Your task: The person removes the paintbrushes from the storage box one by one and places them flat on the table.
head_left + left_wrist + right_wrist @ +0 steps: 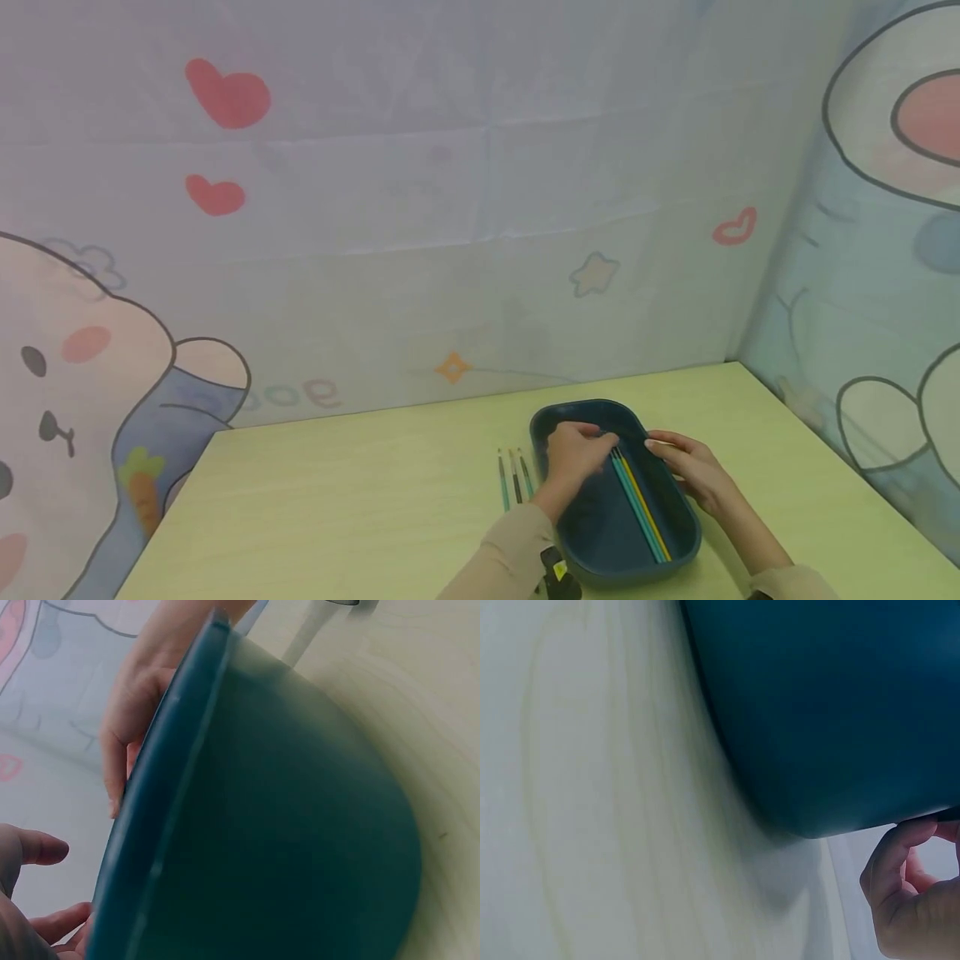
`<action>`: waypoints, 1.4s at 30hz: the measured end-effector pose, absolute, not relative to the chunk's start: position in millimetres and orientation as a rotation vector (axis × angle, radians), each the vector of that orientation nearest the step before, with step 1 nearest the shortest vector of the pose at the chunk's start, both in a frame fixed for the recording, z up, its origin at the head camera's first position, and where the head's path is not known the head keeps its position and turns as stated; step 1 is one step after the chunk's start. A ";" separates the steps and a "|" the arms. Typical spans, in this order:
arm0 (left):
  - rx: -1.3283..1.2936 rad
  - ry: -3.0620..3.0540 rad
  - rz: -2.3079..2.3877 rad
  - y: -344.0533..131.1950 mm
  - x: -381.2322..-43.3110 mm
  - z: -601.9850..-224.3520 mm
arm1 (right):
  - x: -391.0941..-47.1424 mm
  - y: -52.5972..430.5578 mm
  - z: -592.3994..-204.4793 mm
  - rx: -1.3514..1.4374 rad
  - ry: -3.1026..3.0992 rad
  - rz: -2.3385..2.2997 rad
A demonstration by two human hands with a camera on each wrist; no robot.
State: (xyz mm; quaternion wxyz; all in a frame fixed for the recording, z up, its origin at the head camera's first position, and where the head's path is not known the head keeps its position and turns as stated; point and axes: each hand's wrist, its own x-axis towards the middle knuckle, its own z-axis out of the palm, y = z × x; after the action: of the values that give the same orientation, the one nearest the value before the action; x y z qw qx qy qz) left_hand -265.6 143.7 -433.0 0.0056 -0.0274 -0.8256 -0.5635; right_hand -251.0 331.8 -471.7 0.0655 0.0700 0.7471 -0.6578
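A dark blue tray (600,533) with raised walls sits on the table. Inside it, slim paintbrushes (640,508) with teal and yellow handles lie side by side. My left hand (573,458) reaches over the tray's left wall, its fingertips by the upper ends of these brushes. In the left wrist view, the left thumb (45,847) stands apart from the fingers, which the rim partly hides. At the tray's right side, my right hand (693,471) holds the rim; in the right wrist view its curled fingers (896,855) touch the edge.
Left of the tray, three more paintbrushes (516,479) lie on the pale wood table (337,500), partly covered by the left forearm. Printed cloth (412,208) hangs behind the table and along its right side. A black wrist device (561,575) shows beside the left sleeve.
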 end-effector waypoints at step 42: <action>0.074 -2.659 -1.761 168.8 -270.6 -465.8 | -248.6 330.0 -467.2 0.223 2.278 -1.979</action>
State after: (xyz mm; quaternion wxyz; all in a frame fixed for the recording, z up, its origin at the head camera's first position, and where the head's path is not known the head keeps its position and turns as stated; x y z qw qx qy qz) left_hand -270.6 168.8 -465.8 -0.0242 0.0232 -0.8332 -0.5520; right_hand -248.6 330.0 -467.2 0.0579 0.0734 0.7515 -0.6531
